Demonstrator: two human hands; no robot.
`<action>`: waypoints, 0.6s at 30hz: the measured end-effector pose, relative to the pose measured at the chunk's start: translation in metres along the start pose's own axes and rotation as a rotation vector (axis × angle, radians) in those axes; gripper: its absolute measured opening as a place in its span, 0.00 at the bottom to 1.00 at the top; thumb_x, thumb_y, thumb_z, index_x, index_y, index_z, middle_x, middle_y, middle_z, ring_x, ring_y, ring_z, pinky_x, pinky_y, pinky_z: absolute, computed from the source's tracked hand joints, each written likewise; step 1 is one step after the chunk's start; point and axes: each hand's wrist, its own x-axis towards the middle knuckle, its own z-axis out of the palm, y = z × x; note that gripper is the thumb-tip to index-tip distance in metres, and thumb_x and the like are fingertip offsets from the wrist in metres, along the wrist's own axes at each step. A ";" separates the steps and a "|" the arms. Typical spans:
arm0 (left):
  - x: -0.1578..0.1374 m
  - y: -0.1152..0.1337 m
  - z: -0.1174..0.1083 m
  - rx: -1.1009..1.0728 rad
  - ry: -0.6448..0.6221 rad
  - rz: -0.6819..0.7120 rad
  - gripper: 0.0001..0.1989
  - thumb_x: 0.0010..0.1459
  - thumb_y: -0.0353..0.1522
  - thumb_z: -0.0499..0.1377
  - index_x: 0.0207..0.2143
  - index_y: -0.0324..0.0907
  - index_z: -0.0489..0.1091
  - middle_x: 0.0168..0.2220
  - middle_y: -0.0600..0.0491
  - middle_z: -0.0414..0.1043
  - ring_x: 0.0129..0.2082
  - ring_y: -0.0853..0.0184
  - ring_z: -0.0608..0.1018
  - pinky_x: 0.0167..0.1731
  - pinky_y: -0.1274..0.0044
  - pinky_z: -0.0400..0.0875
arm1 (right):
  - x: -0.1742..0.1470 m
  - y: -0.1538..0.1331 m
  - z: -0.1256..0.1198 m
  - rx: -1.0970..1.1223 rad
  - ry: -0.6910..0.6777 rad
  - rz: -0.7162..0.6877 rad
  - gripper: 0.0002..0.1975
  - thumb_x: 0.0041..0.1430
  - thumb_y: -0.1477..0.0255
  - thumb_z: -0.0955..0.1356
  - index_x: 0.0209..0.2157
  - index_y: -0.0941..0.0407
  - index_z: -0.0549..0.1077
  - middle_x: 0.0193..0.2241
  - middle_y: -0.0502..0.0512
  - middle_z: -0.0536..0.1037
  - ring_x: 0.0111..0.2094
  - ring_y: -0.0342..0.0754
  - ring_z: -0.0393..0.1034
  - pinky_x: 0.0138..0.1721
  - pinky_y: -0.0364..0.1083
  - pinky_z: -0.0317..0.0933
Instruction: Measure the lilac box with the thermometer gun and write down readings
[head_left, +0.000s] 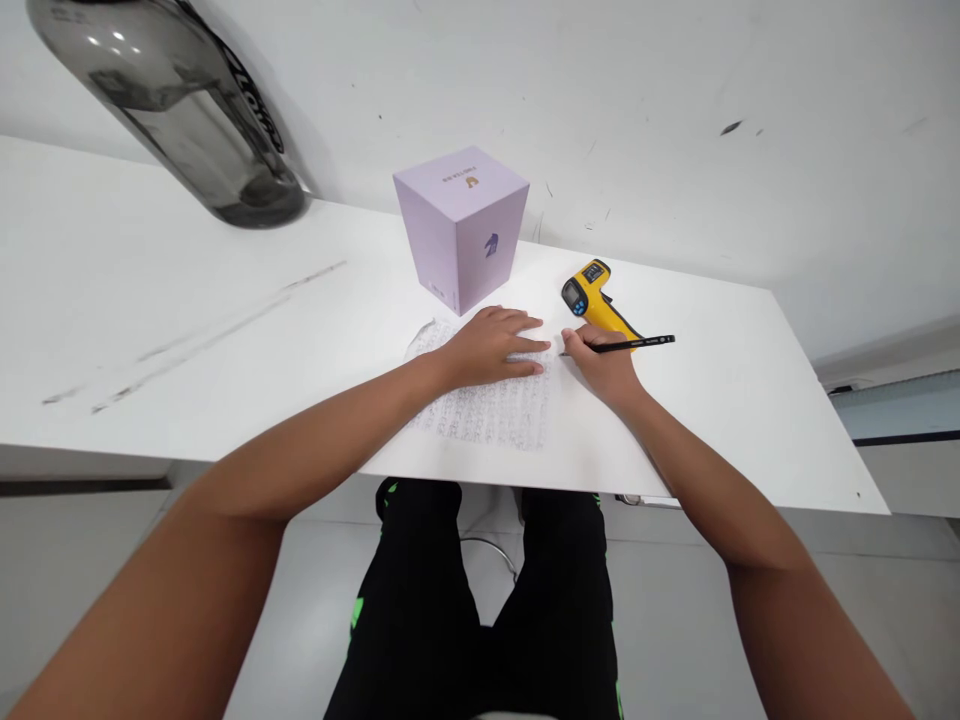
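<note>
Left hand (pixel 491 345): palm down, fingers spread, flat on a sheet of paper (pixel 487 415), gripping nothing. Right hand (pixel 606 372): fingers and thumb closed round a black pencil (pixel 634 343), point directed left, blunt end out over the thermometer.

Paper: one sheet, bearing close rows of dark marks, lying near the front edge of the worktop (pixel 300 350), mostly below the left hand. Its right border is lost against the white surface; whether the pencil point touches paper cannot be told.

Step in hand, as judged: writing, one hand steadying, the other marking. Any further stroke calls for a still sheet and the point set down lightly beside the marked rows.

Thermometer (pixel 598 302): yellow, gun-shaped, lying just beyond the right hand. Box (pixel 457 235): lilac, tapering downward, standing behind the paper. Bottle (pixel 172 110): large, grey, see-through, far left, near the wall (pixel 675 130).
</note>
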 end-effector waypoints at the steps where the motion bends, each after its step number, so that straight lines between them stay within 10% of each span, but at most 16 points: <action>1: 0.000 0.000 0.000 0.000 -0.004 -0.004 0.22 0.76 0.51 0.63 0.65 0.59 0.83 0.77 0.50 0.74 0.77 0.48 0.74 0.76 0.52 0.64 | 0.000 -0.001 0.000 0.000 0.005 0.002 0.24 0.66 0.56 0.70 0.20 0.50 0.64 0.21 0.49 0.69 0.29 0.47 0.63 0.33 0.49 0.59; 12: 0.000 0.004 -0.003 -0.019 -0.015 -0.021 0.22 0.75 0.50 0.64 0.65 0.57 0.83 0.77 0.50 0.74 0.78 0.47 0.73 0.77 0.52 0.63 | -0.002 -0.007 -0.004 0.055 0.039 0.032 0.30 0.65 0.46 0.72 0.19 0.50 0.64 0.20 0.48 0.66 0.28 0.47 0.63 0.34 0.49 0.63; 18: 0.001 -0.001 0.000 -0.011 -0.024 -0.005 0.24 0.75 0.50 0.63 0.66 0.54 0.83 0.77 0.46 0.73 0.78 0.46 0.73 0.77 0.50 0.64 | -0.003 0.002 -0.003 0.049 0.171 -0.034 0.32 0.68 0.36 0.68 0.32 0.51 0.79 0.31 0.55 0.81 0.38 0.54 0.78 0.44 0.52 0.73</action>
